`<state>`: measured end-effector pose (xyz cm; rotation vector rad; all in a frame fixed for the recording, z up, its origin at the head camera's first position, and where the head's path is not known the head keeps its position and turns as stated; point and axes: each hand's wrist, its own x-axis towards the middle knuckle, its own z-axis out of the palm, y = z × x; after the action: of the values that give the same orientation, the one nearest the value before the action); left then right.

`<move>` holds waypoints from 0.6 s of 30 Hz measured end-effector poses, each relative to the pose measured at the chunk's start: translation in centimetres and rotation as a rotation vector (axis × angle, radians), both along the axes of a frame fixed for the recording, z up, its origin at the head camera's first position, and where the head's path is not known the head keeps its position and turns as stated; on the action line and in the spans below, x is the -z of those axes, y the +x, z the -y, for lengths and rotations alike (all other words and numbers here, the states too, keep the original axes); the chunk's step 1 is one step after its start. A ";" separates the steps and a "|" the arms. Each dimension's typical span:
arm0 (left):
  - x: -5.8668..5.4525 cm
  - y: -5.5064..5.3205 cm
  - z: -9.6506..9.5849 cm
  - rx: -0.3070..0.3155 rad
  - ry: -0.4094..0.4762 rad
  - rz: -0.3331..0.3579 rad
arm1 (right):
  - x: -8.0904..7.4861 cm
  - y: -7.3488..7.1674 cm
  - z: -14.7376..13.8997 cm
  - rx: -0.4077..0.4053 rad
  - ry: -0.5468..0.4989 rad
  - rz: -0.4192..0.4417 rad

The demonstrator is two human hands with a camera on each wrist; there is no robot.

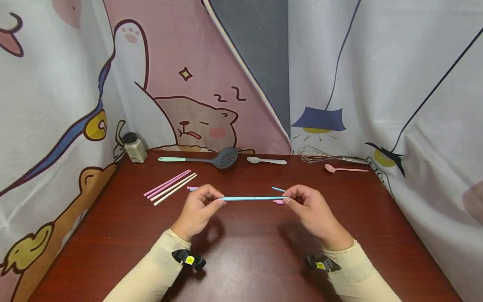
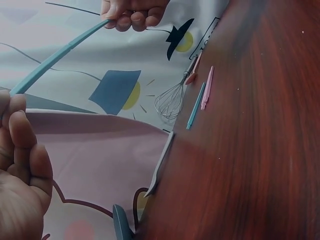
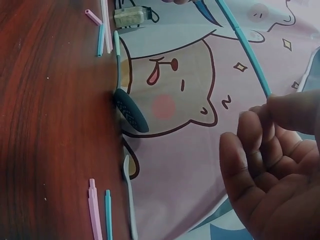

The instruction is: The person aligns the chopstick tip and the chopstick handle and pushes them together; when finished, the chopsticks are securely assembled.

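A slim light-blue two-piece chopstick [image 1: 239,199] is held level above the table, with a seam near its middle. My left hand [image 1: 198,208] pinches one end between thumb and fingers. At the opposite end, the thumb and fingertips of my right hand [image 1: 311,212] pinch the thinner tip. Behind the right hand lie a blue chopstick section [image 1: 278,189] and pink sections [image 1: 278,202], partly hidden in the head view; the right wrist view shows a narrow connector on the pink section [image 3: 94,210]. Beyond the left hand lie a hollow pink section [image 3: 93,17] and a blue section [image 3: 101,40].
Pink sticks [image 1: 167,183] and cream sticks [image 1: 175,190] lie at left. Along the back are a lidded jar [image 1: 135,148], a skimmer [image 1: 226,158], a pale spoon [image 1: 266,160], a whisk [image 1: 332,157] and a pink spoon [image 1: 347,169]. Printed curtains [image 1: 256,42] border the table.
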<state>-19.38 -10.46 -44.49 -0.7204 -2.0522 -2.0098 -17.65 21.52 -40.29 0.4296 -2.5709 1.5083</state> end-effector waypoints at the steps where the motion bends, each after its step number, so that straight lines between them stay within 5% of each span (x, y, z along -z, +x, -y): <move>1: 0.0 0.0 0.0 0.002 0.007 0.000 | 0.0 0.0 0.0 0.001 -0.005 -0.005; 18: 0.3 0.2 -0.4 0.056 0.105 -0.043 | 0.7 0.0 0.4 -0.016 -0.115 -0.059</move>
<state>-19.19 -10.04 -44.82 -0.8015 -1.9071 -2.0959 -17.67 21.08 -40.95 0.4746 -2.4278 1.6136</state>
